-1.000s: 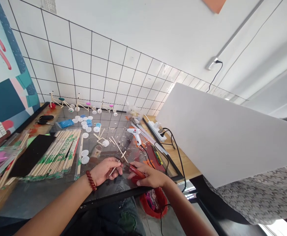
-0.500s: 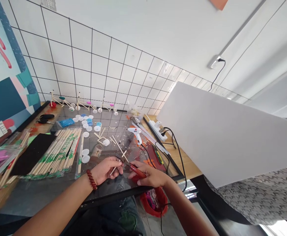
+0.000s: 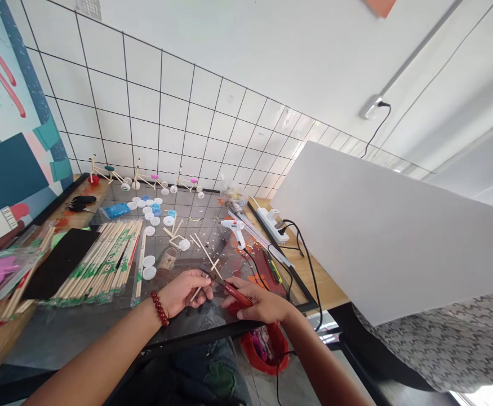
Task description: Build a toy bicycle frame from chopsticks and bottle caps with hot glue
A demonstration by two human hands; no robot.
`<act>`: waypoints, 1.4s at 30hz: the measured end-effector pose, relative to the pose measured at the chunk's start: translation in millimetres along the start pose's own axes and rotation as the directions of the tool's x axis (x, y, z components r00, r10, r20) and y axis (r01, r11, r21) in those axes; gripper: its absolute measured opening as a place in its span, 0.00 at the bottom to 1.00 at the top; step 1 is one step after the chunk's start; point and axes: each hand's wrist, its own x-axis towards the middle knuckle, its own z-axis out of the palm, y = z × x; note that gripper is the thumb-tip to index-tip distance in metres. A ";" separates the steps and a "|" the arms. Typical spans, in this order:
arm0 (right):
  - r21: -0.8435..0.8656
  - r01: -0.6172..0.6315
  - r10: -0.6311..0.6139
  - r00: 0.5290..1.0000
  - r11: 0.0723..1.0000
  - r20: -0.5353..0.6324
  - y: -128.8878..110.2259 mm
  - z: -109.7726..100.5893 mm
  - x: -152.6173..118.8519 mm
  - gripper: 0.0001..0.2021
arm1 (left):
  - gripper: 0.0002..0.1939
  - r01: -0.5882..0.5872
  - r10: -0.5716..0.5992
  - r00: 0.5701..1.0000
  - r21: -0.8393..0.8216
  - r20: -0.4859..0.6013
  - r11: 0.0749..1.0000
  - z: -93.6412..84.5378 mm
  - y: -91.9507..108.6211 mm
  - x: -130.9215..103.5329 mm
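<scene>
My left hand (image 3: pixel 185 293), a beaded bracelet at its wrist, pinches a short thin wooden stick (image 3: pixel 196 294) over the front of the dark glass table. My right hand (image 3: pixel 263 304) is closed round the red handles of a pair of pliers (image 3: pixel 236 293). Their dark jaws reach to the left fingertips, at the stick's upper end; whether they grip it I cannot tell. Just beyond the jaws lie crossed wooden sticks (image 3: pixel 206 250). A small stick frame with a white bottle cap (image 3: pixel 184 244) lies farther back.
A white glue gun (image 3: pixel 235 230) and a green cutter knife (image 3: pixel 275 269) lie to the right, near a power strip (image 3: pixel 271 223) with black cords. Wrapped chopsticks (image 3: pixel 98 262) and white and blue caps (image 3: pixel 149 216) are left. Small stick models (image 3: pixel 145 177) stand along the back.
The view has shifted slightly, so the scene sits a little to the right. Both hands keep nearly the same pose, with the pliers still at the left fingertips.
</scene>
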 end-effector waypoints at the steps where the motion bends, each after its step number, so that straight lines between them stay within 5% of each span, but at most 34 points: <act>1: -0.001 -0.003 0.003 1.000 1.000 0.001 0.1 0.0 0.0 0.20 | 0.16 0.000 0.000 1.000 0.000 -0.001 1.000 0.2 0.0 -0.1; 27: 0.002 -0.008 0.008 1.000 1.000 -0.002 -1.8 0.3 -0.3 0.21 | 0.15 -0.006 0.006 1.000 -0.002 0.021 1.000 0.1 0.0 -0.2; 34: 0.283 -0.044 0.063 0.996 0.958 -0.059 18.6 3.1 -6.1 0.25 | 0.12 -0.068 0.066 0.996 -0.034 -0.053 0.997 -2.4 4.9 0.9; 37: 0.377 -0.070 0.132 0.981 0.924 -0.144 23.6 3.5 -8.4 0.28 | 0.13 -0.247 0.253 0.943 0.053 -0.217 0.968 -7.8 12.9 -0.6; 39: 0.247 -0.085 0.147 0.958 0.965 -0.246 21.1 2.7 -5.2 0.24 | 0.13 -0.315 0.407 0.865 0.314 -0.294 0.896 -11.5 17.7 -2.5; 42: -0.089 -0.183 0.129 0.896 0.979 -0.425 14.2 3.1 8.1 0.14 | 0.11 -0.249 0.647 0.731 0.797 -0.218 0.551 -14.6 19.1 -5.2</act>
